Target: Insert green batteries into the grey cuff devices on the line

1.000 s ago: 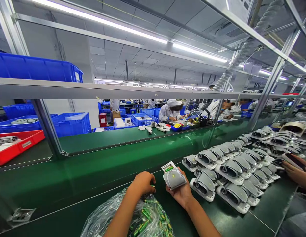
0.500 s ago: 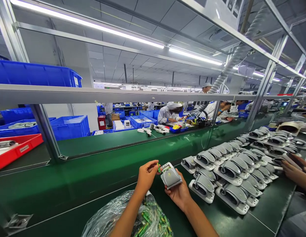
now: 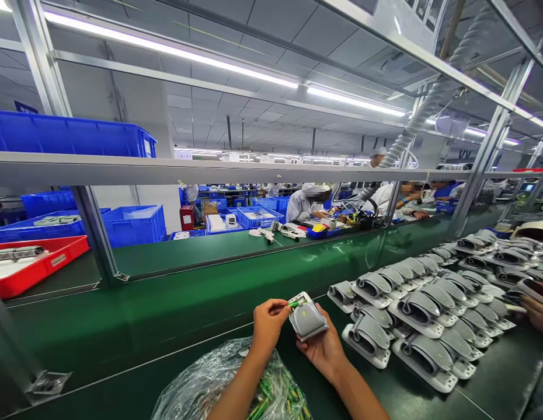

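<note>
My right hand (image 3: pixel 323 346) grips a grey and white device (image 3: pixel 307 318) from below, its open end turned away from me. My left hand (image 3: pixel 268 321) pinches a small green battery (image 3: pixel 293 303) and holds it at the device's open compartment. Below my left forearm lies a clear plastic bag (image 3: pixel 228 385) full of green batteries. Right of my hands, several identical grey devices (image 3: pixel 411 309) lie in rows on the green bench (image 3: pixel 122 326).
Another person's hand (image 3: pixel 538 312) rests on the devices at the far right edge. A metal frame post (image 3: pixel 94 233) and shelf rail (image 3: pixel 210 170) cross the view. A red tray (image 3: pixel 30 265) and blue bins (image 3: pixel 131 224) sit beyond. Workers sit across the green conveyor.
My left hand came up out of the battery bag with a green battery and brought it to the device's open compartment. The right hand kept hold of the device.
</note>
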`<state>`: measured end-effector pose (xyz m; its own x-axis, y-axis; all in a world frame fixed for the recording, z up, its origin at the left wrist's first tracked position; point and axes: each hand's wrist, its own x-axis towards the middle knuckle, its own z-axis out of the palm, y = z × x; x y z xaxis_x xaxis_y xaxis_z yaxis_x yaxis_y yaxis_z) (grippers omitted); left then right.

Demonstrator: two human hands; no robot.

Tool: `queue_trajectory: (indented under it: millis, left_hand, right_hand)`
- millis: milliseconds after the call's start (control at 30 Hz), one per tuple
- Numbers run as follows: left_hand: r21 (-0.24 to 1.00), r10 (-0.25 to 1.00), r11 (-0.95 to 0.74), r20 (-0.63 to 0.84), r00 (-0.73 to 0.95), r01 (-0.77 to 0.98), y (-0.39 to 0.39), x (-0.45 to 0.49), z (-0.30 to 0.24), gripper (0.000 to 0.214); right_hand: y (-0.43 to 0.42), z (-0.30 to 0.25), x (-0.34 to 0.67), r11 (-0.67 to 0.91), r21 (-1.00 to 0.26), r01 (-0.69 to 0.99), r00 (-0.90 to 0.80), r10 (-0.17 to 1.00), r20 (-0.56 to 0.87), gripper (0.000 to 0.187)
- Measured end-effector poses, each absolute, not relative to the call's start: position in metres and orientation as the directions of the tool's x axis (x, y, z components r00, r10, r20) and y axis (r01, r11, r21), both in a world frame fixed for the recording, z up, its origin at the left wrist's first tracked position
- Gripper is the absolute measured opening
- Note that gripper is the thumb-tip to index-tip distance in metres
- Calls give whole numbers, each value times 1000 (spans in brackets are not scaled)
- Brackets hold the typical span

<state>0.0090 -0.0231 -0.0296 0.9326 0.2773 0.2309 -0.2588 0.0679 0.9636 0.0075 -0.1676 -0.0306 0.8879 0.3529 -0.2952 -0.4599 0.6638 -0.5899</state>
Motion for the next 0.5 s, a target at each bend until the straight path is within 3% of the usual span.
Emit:
queue_trajectory:
  millis: [233,433,500]
  left_hand:
    - [971,212,73,207,955,-226,-18,12,-37,26]
    - [957,74,217,183,980,-195,-12,11,-43,59]
    - [954,32,225,196,980,-198,-12,9,-42,57]
  right_hand:
    - [-166,-31,8,647,-622,-441,897,317,-306,29]
    - [-170,-34,5,541,-636,-550,832,420,-362,40]
    - [-171,-36,6,512,-649,-562,824,415,-386,41]
